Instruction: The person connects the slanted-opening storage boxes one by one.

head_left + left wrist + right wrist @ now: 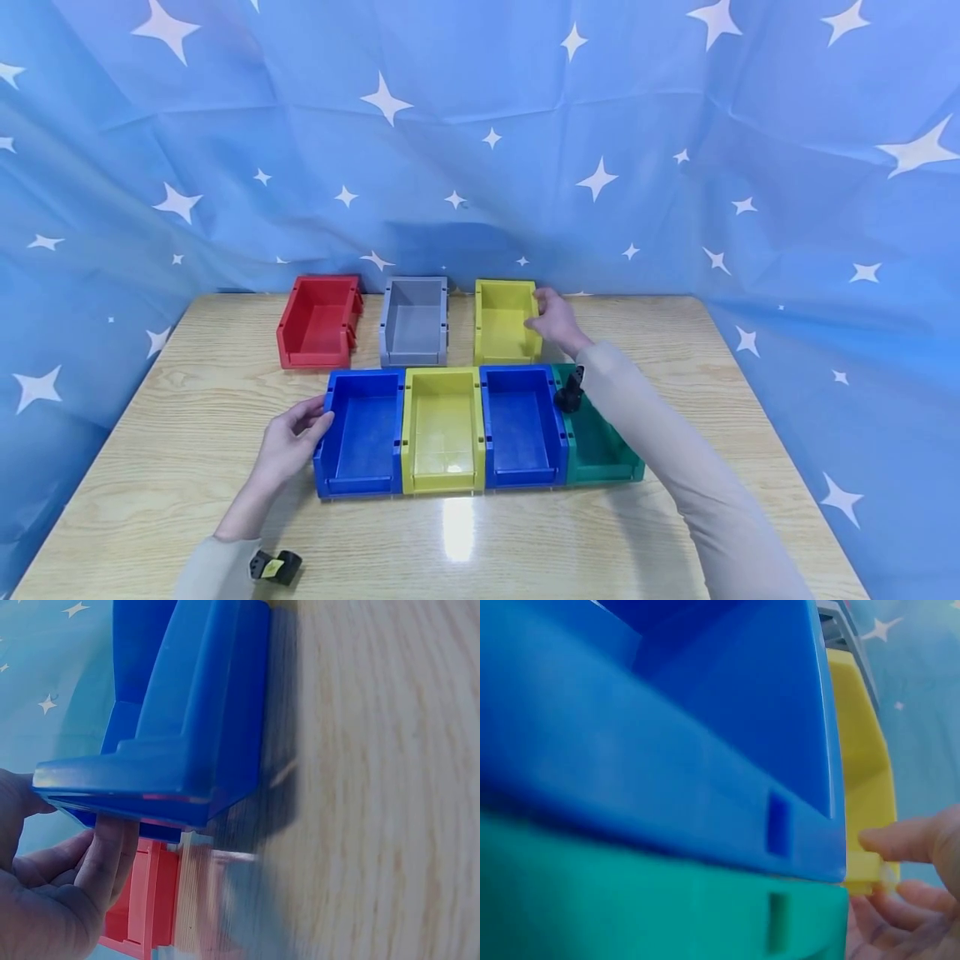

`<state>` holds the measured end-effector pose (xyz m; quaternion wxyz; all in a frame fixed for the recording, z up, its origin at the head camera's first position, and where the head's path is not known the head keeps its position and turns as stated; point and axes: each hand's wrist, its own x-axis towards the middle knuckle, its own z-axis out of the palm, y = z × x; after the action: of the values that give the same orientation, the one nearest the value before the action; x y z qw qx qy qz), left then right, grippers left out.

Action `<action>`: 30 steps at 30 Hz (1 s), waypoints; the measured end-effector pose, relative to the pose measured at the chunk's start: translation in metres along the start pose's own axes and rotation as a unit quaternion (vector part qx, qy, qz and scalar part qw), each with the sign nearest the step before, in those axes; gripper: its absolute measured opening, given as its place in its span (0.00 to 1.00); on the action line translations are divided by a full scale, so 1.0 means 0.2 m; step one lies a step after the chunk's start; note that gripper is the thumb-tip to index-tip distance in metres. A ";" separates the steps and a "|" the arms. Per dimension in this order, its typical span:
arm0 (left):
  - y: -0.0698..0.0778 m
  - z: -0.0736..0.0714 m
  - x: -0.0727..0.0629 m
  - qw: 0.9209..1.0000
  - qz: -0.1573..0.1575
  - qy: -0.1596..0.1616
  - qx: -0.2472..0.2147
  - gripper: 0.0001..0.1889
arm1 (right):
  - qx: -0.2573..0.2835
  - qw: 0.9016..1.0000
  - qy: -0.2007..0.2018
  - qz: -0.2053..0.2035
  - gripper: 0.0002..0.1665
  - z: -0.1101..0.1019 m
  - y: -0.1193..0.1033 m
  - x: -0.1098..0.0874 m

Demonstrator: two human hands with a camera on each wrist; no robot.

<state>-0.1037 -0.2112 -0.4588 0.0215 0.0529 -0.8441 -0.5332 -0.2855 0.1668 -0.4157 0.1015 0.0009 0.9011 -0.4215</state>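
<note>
In the head view, my left hand [287, 443] grips the left side wall of the leftmost blue bin [365, 485] in the front row. The left wrist view shows the thumb at the rim of that blue bin [199, 712] and the fingers against its outer side. Farther back, my right hand [557, 321] pinches the right side wall of the back yellow bin [506, 329]. In the right wrist view its thumb lies on the edge of the yellow bin [866, 780], with the other fingers outside the wall.
Beside the held blue bin stand a front yellow bin [443, 482], another blue bin [525, 477] and a green bin [603, 473], side by side. A grey bin [414, 329] and a red bin [318, 329] stand at the back. A starred blue curtain [465, 150] hangs behind the table [375, 550].
</note>
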 end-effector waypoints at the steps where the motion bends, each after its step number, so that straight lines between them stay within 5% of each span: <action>1: 0.00 0.00 0.00 1.000 -0.001 0.000 0.002 0.19 | -0.004 1.000 -0.002 -0.001 0.38 0.00 0.00 0.00; 30: 0.00 0.00 0.05 1.000 0.008 -0.007 0.017 0.19 | -0.021 1.000 0.005 -0.003 0.39 -0.15 0.02 0.00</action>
<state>-0.1138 -0.2129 -0.4586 0.0189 0.0423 -0.8535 -0.5190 -0.2908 0.1926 -0.3997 0.0958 -0.0023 0.9102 -0.4029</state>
